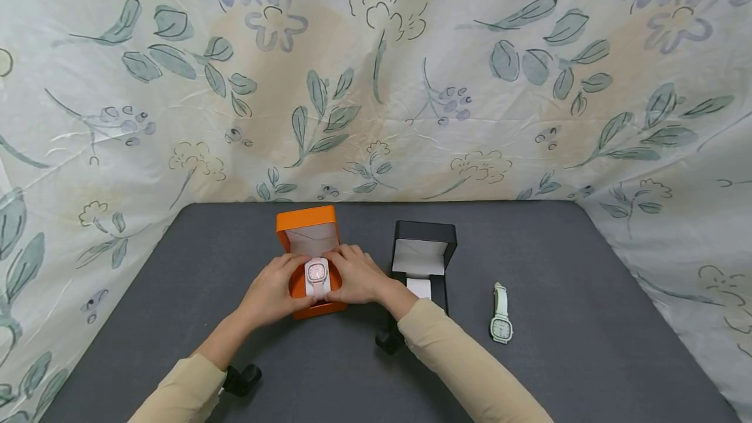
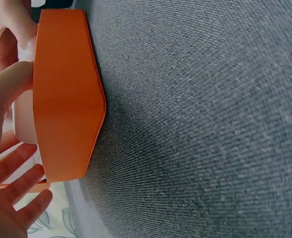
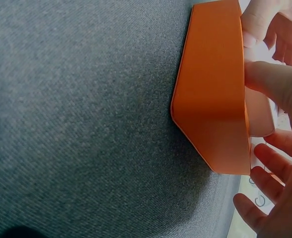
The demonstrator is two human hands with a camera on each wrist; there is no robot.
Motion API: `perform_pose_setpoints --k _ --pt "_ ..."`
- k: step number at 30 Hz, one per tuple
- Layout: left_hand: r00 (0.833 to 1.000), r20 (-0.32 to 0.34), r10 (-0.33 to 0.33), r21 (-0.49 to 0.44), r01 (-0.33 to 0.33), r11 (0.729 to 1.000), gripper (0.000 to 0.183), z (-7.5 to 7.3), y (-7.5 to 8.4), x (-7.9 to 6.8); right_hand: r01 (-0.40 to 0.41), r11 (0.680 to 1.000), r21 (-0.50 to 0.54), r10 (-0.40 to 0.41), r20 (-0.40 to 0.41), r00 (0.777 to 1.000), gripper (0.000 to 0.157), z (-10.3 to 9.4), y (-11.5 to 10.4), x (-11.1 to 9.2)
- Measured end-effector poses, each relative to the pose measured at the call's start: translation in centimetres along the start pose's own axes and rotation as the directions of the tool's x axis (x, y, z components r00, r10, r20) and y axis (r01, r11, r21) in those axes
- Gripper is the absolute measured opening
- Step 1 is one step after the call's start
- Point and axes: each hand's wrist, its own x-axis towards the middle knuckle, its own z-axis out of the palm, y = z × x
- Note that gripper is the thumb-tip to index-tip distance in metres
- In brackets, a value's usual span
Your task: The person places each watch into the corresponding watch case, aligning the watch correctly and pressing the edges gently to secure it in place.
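Note:
A watch (image 1: 316, 271) with a pink strap and a square-looking face is wrapped on a white cushion (image 1: 327, 279) in the open orange box (image 1: 320, 310). My left hand (image 1: 273, 289) holds the cushion's left side, thumb near the front and a finger towards the back. On the right side my right hand (image 1: 361, 276) pinches it in the same way. Both wrist views show the thumbs over the box's near wall (image 2: 66, 99), with the other fingers spread beside it. The fingertips on the cushion's far side are partly hidden.
Right of the orange box stands an open black box (image 1: 429, 230) with a white cushion (image 1: 419, 288), partly covered by the right forearm. Further right lies a pale green watch (image 1: 501, 318). A floral cloth (image 1: 376, 116) hangs behind the grey table (image 1: 564, 266).

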Motion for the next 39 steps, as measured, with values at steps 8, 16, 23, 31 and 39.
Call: perform_pose_setpoints --k 8,16,23,31,39 --pt "1.000 0.025 -0.019 0.023 0.018 1.000 0.070 -0.11 0.10 0.07 -0.011 1.000 -0.022 0.012 0.018 1.000 0.072 0.00 -0.17 0.12" --pt "0.999 0.039 -0.017 0.025 0.016 1.000 0.069 -0.29 -0.08 -0.02 -0.025 0.999 -0.044 0.027 0.040 0.999 0.072 -0.10 -0.47 0.27" --pt "0.999 0.035 -0.028 0.004 0.028 1.000 0.067 -0.50 -0.37 -0.36 -0.024 0.999 -0.040 0.026 0.045 0.999 0.072 -0.07 -0.45 0.31" --pt "0.999 0.032 -0.024 0.007 0.024 1.000 0.063 -0.54 -0.70 -0.46 -0.020 0.999 -0.025 0.021 0.039 0.999 0.066 -0.01 -0.39 0.34" --pt "0.998 0.055 -0.036 0.018 0.035 0.999 0.059 -0.42 -0.57 -0.09 -0.037 0.999 -0.038 0.039 0.044 0.998 0.064 -0.12 -0.41 0.34"
